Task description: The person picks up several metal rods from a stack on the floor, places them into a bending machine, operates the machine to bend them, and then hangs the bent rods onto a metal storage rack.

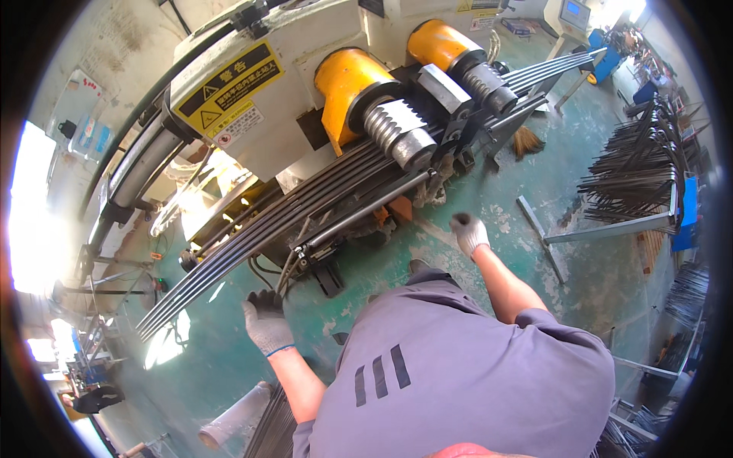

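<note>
My left hand, in a pale knit glove with dark fingers, hangs over the floor just below the machine's front. Its fingers are loosely apart, and nothing shows in them. My right hand, gloved alike, is held out in front of me with its fingers curled in; no object is seen in it. Beyond both hands, several long thin metal rods lie side by side along the machine, passing beneath two yellow cylindrical housings with ribbed metal rollers. Neither hand touches the rods.
A large stack of dark bent rods rests on a metal frame at the right. A broom head is on the green floor behind the machine. A wrapped roll and a rod bundle lie at lower left.
</note>
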{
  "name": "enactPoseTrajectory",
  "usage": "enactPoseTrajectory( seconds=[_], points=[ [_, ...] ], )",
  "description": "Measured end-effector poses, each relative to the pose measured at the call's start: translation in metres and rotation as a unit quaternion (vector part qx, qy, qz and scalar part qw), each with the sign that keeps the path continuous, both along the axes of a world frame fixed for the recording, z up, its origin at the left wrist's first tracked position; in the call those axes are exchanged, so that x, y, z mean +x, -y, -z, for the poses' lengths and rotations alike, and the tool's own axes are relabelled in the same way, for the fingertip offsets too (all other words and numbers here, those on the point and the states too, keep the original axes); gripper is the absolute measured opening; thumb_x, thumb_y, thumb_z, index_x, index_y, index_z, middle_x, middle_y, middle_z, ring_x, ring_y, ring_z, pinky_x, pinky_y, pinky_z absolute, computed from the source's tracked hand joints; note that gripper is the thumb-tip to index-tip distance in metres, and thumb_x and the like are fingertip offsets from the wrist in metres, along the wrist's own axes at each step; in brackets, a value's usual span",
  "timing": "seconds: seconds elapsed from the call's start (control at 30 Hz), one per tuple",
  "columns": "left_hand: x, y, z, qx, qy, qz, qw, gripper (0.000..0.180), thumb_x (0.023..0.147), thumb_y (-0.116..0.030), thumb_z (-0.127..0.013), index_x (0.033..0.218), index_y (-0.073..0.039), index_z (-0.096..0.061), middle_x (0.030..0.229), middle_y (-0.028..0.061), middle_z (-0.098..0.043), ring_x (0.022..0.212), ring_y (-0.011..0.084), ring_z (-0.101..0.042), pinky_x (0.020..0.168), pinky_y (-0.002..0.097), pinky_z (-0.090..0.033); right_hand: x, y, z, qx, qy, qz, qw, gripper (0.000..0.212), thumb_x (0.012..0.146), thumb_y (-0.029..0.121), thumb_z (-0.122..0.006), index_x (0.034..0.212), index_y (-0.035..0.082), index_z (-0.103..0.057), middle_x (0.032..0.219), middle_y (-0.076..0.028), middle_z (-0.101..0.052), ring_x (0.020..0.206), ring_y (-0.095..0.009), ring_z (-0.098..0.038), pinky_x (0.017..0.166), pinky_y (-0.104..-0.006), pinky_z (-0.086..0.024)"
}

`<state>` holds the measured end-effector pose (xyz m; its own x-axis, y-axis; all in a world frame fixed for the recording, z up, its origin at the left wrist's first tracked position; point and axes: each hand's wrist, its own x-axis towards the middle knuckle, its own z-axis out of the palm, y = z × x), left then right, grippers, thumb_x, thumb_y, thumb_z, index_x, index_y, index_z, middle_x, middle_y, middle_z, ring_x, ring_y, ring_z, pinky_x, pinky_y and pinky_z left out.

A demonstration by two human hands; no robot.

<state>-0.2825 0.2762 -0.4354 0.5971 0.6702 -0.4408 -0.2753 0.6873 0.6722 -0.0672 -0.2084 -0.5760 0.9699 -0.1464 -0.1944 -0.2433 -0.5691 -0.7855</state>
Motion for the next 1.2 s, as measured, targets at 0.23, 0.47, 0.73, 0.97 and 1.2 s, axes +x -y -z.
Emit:
enactPoseTrajectory(
  seconds=[0.23, 0.47, 0.73, 0.97, 1.2],
  points=[
    [0.042, -0.019, -0.069, 0.113, 0.054, -0.004, 0.992, 0.051, 0.108, -0.051, -0.053, 0.137, -0.010, -0.060, 0.131, 0.0129, -0.066, 0.117, 0.0295, -0.064, 0.102, 0.0464, -0.051, 0.078, -0.049, -0.133, 0.261, 0.217, 0.046, 0.940, 0.033, 0.098, 0.014, -0.070, 0.126, -0.004, -0.068, 0.114, -0.009, -0.074, 0.103, -0.017, -0.066, 0.096, -0.0305, -0.051],
    [0.086, -0.005, -0.107, 0.148, 0.078, -0.051, 0.985, 0.049, 0.112, -0.039, -0.049, 0.150, -0.007, -0.053, 0.141, 0.0139, -0.063, 0.129, 0.0310, -0.061, 0.114, 0.0491, -0.047, 0.106, -0.066, -0.174, 0.357, 0.231, 0.156, 0.891, 0.038, 0.101, 0.021, -0.069, 0.129, -0.005, -0.067, 0.113, -0.009, -0.074, 0.104, -0.016, -0.065, 0.095, -0.0316, -0.050],
    [0.126, 0.019, -0.235, 0.523, -0.084, -0.127, 0.838, 0.046, 0.102, -0.024, -0.069, 0.130, 0.011, -0.060, 0.123, 0.0197, -0.066, 0.110, 0.0254, -0.067, 0.094, 0.0365, -0.056, 0.130, -0.063, -0.205, 0.549, 0.131, 0.164, 0.809, 0.039, 0.104, 0.028, -0.068, 0.132, 0.002, -0.067, 0.119, -0.004, -0.070, 0.105, -0.015, -0.062, 0.094, -0.0312, -0.050],
    [0.176, 0.070, -0.318, 0.546, -0.007, -0.093, 0.833, 0.033, 0.105, -0.018, -0.061, 0.129, 0.004, -0.060, 0.117, 0.0178, -0.070, 0.104, 0.0238, -0.071, 0.085, 0.0339, -0.060, 0.169, -0.065, -0.205, 0.613, 0.062, 0.157, 0.772, 0.042, 0.101, 0.030, -0.067, 0.131, -0.001, -0.066, 0.112, -0.007, -0.069, 0.101, -0.019, -0.064, 0.090, -0.0348, -0.050],
    [0.228, 0.148, -0.369, 0.587, -0.028, 0.005, 0.809, 0.025, 0.101, -0.018, -0.064, 0.110, 0.004, -0.073, 0.108, 0.0157, -0.075, 0.102, 0.0249, -0.074, 0.092, 0.0372, -0.062, 0.211, -0.049, -0.173, 0.623, 0.098, 0.084, 0.772, 0.044, 0.092, 0.019, -0.079, 0.130, 0.000, -0.067, 0.114, -0.011, -0.071, 0.093, -0.020, -0.070, 0.078, -0.0346, -0.058]
  ],
)
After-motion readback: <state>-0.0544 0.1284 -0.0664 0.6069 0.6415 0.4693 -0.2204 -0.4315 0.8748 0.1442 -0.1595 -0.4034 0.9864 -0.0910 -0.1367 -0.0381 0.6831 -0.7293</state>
